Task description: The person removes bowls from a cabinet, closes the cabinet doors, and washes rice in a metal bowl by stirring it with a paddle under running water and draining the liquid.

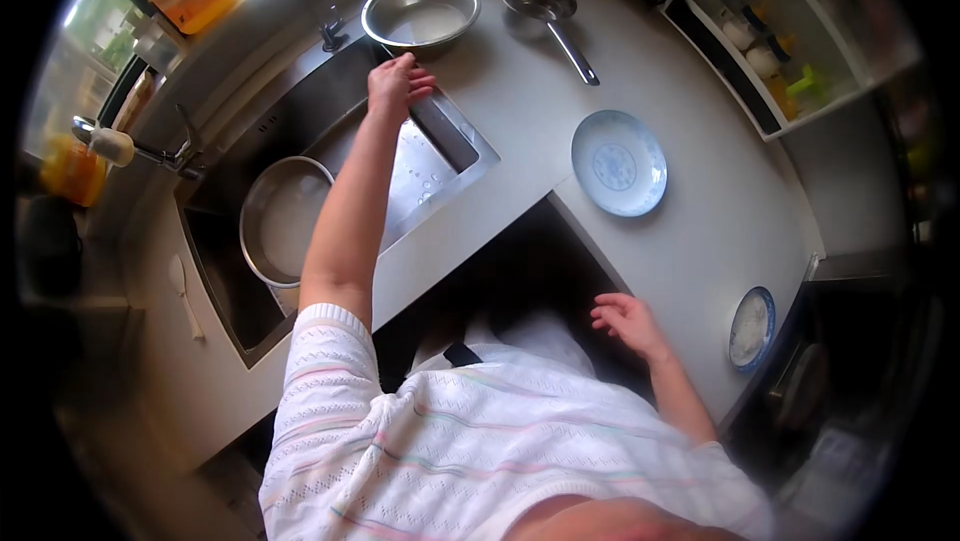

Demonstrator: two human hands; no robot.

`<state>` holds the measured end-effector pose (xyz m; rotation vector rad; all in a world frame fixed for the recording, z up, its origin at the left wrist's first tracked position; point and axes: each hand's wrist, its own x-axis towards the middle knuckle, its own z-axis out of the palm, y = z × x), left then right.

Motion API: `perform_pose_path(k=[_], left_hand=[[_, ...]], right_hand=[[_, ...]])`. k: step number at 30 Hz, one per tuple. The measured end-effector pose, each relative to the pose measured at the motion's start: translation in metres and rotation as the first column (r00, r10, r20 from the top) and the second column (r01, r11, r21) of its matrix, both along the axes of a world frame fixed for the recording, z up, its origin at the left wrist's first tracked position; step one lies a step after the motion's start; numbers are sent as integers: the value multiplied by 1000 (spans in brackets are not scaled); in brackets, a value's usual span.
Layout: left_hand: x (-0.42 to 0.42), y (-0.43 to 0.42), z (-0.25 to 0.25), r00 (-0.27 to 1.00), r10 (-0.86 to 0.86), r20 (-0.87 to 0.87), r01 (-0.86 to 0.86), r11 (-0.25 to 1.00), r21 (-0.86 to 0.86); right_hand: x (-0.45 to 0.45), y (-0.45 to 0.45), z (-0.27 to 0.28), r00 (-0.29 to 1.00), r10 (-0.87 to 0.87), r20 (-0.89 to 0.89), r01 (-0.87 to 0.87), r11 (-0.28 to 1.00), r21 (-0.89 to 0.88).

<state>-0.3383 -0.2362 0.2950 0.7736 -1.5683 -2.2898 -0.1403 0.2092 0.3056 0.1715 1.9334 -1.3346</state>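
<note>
Beside the sink's (476, 167) far corner, a metal basin (384, 21) is set on the countertop (510, 111); near it, the left hand (399, 86) is held, grip unclear; by the front edge, the right hand (628, 321) is held unclasped.

A camera on the person's head looks forward and down at the sink (415, 173).
The white shirt (520, 421) is very close, on the near side of the sink. The window (112, 29) is past the sink, farther off. The wide, round view reaches the shelf (725, 71) right of the sink.
</note>
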Motion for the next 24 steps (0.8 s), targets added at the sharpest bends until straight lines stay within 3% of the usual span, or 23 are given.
perform_pose_path(k=[3,13,16,21,24], left_hand=[[-14,-29,3,997,-22,71,19,999,39],[-24,-38,15,964,170,205,-167,985,-29],[-8,-45,16,970,179,163,-179,984,-16],[36,-45,7,982,168,88,-181,967,177],[64,-40,6,983,167,80,-178,971,161]], right_hand=[[-16,-15,9,999,33,9,-33,999,0],[-125,-60,57,964,254,-85,-263,957,-119],[-150,-65,62,929,349,-127,-363,925,-112],[-178,-87,56,871,469,-144,-491,841,-229],[-185,-111,56,827,549,-122,-563,805,-189]])
